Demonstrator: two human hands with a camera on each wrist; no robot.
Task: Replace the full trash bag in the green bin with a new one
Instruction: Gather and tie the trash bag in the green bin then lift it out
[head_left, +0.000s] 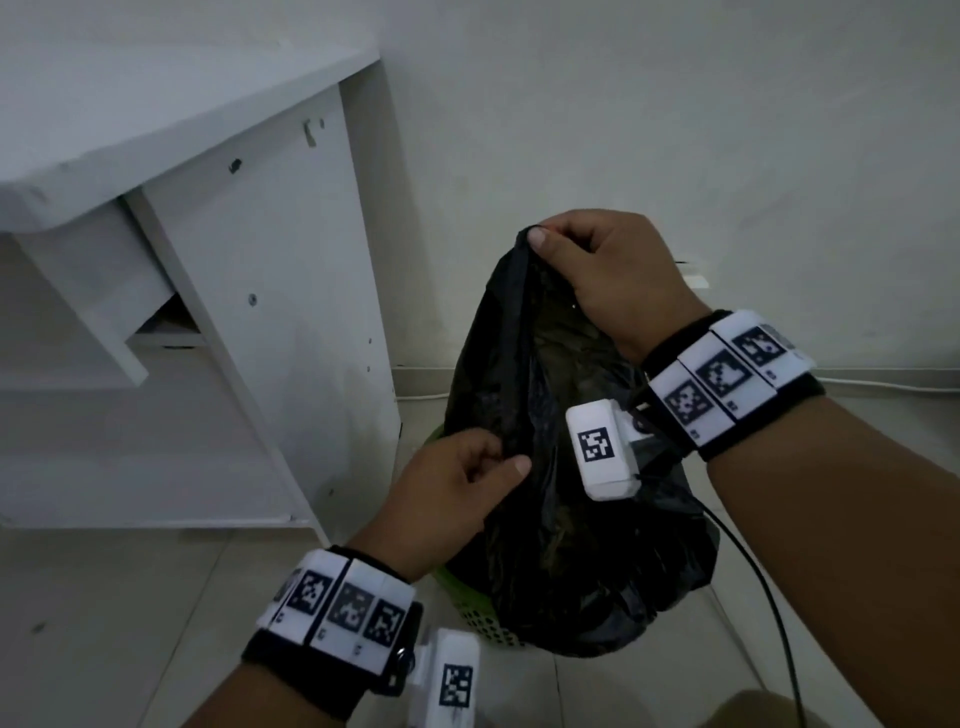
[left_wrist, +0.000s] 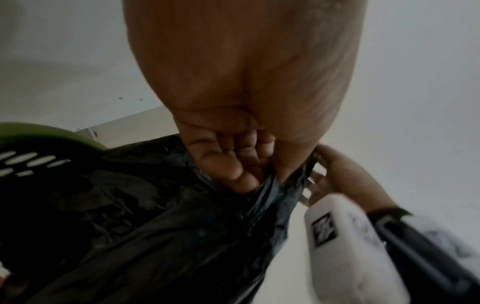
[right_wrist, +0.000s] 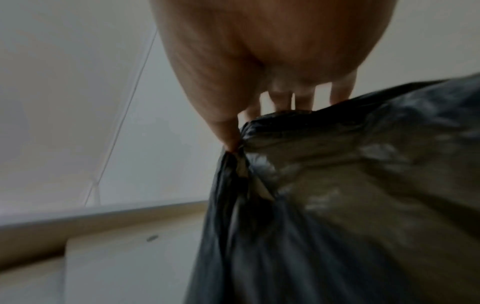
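The left hand (head_left: 462, 483) pinches the black trash bag (head_left: 571, 519) low on its near edge, the bag stands tall in the green bin (head_left: 480, 616), and the right hand (head_left: 608, 270) pinches its top corner, so it should lift straight up.

The pale tiled floor (head_left: 130, 597) filled the lower part of the frame, and my green bin (head_left: 475, 616) stood on it at lower centre. The white desk (head_left: 249, 312) stood on it at the left, just beside the bin. A white cable (head_left: 883, 387) lay along the floor at the wall's foot, at right.
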